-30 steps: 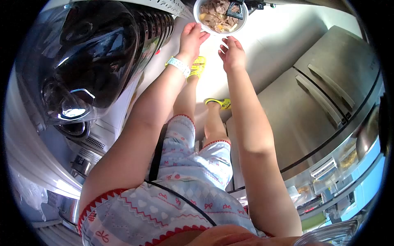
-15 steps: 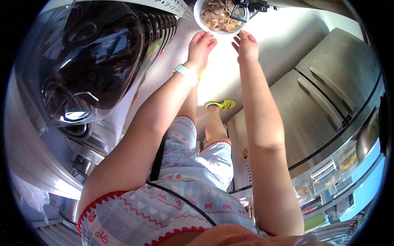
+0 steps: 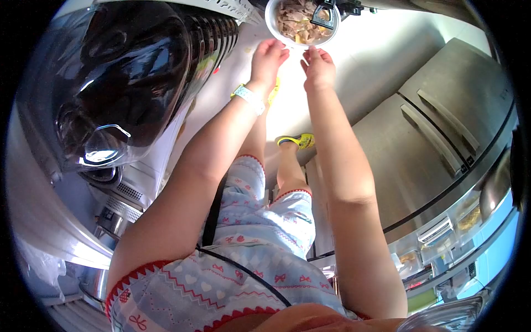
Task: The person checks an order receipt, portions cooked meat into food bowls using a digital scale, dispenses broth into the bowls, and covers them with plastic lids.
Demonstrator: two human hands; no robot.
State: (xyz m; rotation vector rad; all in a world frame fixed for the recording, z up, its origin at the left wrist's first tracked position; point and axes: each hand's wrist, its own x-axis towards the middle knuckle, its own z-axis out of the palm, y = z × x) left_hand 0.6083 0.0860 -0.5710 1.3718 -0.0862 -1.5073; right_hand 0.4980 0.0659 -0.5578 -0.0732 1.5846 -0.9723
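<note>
A white bowl [image 3: 272, 29] of thin-sliced, brownish food like meat [image 3: 298, 25], with some yellow pieces, is at the top of the view. My left hand [image 3: 268, 61] is just below the bowl's lower left rim, its thumb and fingers drawn together. Below the lower rim is my right hand [image 3: 320, 70], fingers bent and pinched near the edge. Against the bright glare, I cannot make out what the fingertips hold, or whether they touch the rim. A pale watch [image 3: 249, 98] circles my left wrist.
A large glossy black appliance [image 3: 127, 77] stands at left. Steel cabinet doors with long handles [image 3: 431, 133] are at right. A black bracket [image 3: 323, 16] overlaps the bowl in view. Yellow shoes [image 3: 301, 141] show on the pale floor [image 3: 354, 61].
My right hand has moved left, closer to my left hand. The bowl appears slightly farther right, while my left hand has shifted only a little up and left.
</note>
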